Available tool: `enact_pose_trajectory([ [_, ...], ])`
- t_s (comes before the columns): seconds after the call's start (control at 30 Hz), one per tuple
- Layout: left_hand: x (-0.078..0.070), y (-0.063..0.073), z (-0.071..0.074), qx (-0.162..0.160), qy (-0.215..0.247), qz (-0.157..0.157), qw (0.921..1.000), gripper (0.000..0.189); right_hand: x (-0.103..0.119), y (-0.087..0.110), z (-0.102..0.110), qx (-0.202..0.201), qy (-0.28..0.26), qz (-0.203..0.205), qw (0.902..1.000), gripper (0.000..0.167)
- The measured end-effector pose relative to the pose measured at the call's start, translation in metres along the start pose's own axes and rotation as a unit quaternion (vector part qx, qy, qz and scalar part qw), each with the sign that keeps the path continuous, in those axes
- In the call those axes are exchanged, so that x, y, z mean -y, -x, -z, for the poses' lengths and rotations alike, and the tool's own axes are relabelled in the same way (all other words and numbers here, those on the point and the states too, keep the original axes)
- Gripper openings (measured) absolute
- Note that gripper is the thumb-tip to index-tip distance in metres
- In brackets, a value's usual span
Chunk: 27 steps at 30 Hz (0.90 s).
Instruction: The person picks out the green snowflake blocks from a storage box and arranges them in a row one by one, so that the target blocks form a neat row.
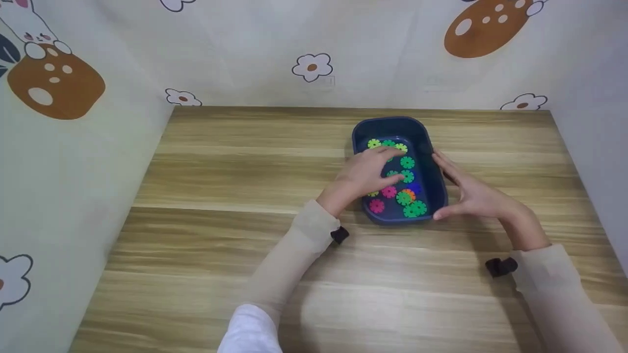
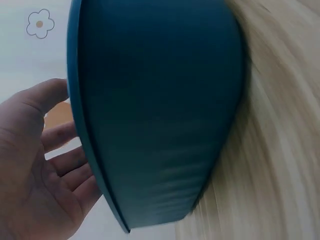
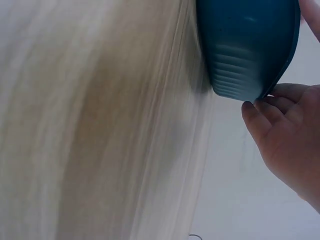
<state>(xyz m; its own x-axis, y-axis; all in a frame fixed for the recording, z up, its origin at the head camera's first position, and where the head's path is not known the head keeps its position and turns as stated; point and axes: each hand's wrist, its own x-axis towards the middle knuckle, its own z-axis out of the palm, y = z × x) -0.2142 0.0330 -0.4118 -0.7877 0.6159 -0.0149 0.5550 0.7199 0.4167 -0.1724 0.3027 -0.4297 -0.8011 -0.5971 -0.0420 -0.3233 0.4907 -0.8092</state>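
Note:
A dark blue plastic box stands on the wooden table, holding several small notched plastic discs, among them green ones, pink ones, and yellow, blue and orange ones. My left hand reaches over the box's left rim, thumb and fingers spread loosely above the discs. I cannot see any disc between its fingers. At the right side, my right hand touches the box with extended fingers, the thumb by the near right corner. The right wrist view shows fingertips against the box's rim. The left wrist view shows mostly the box's outer wall.
The wood-grain table extends around the box. A pale patterned sheet rises along the table's back and left edges, with a pale wall at the right. Dark camera mounts sit on both wrists.

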Motion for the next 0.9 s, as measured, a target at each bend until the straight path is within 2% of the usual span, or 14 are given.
enact_pose_trajectory([
  [0.1, -0.003, -0.005, -0.001, 0.038, 0.027, -0.012, 0.9989, 0.054, 0.002, -0.004, 0.003, 0.012, 0.002, -0.007, 0.9999, 0.118],
  [0.23, -0.006, -0.012, -0.005, 0.096, 0.068, -0.018, 0.9929, 0.046, 0.006, -0.007, 0.007, 0.021, 0.015, -0.025, 0.9994, 0.116],
  [0.4, -0.005, -0.02, -0.015, 0.135, 0.093, -0.032, 0.9859, 0.037, 0.007, -0.009, 0.008, 0.026, 0.016, -0.023, 0.9993, 0.115],
  [0.57, -0.004, -0.027, -0.024, 0.155, 0.045, -0.051, 0.9857, 0.036, 0.006, -0.01, 0.009, 0.028, 0.019, -0.017, 0.9993, 0.116],
  [0.67, -0.005, -0.029, -0.029, 0.164, 0.002, -0.045, 0.9854, 0.032, 0.006, -0.01, 0.009, 0.029, 0.02, -0.017, 0.9992, 0.116],
  [0.8, -0.008, -0.029, -0.034, 0.162, -0.025, -0.034, 0.9859, 0.028, 0.005, -0.009, 0.008, 0.033, 0.019, -0.022, 0.999, 0.115],
  [0.9, -0.009, -0.029, -0.036, 0.149, -0.036, -0.043, 0.9872, 0.024, 0.004, -0.007, 0.008, 0.033, 0.01, -0.02, 0.9992, 0.115],
])
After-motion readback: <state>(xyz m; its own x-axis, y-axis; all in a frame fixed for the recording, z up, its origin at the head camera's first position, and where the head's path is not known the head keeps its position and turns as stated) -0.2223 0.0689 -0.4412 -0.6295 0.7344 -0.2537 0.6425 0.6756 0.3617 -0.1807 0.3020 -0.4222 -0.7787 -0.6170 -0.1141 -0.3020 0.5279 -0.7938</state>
